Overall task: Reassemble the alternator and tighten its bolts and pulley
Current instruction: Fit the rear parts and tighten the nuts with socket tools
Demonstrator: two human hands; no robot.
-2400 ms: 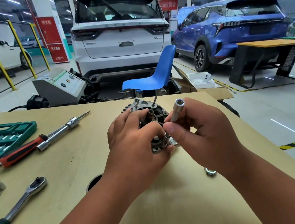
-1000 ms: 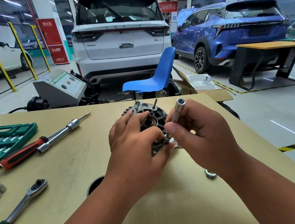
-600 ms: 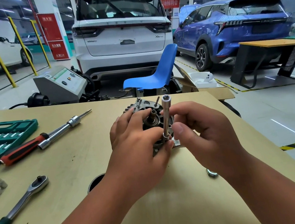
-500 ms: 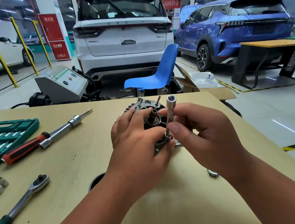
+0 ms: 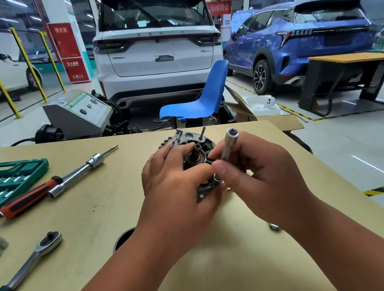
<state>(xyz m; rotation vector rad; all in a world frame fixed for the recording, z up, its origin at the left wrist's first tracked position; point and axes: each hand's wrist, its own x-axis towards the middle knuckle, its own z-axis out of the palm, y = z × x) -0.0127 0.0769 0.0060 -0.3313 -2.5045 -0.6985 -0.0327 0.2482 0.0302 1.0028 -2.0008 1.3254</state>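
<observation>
Our left hand (image 5: 178, 188) wraps over the dark, round metal alternator (image 5: 198, 158), fingers curled on its top face and thumb at the near rim, holding it down at the centre of the pale wooden table (image 5: 100, 223). Our right hand (image 5: 266, 178) pinches a long silver tubular socket (image 5: 230, 142) between thumb and fingers. The tool leans to the right, hex mouth up, its lower end at the alternator's near edge, just beside our left thumb. What it sits on is hidden. Well to the left lie a red-handled screwdriver (image 5: 28, 201), a chrome ratchet wrench (image 5: 44, 245) and a green plastic socket case (image 5: 10, 175).
</observation>
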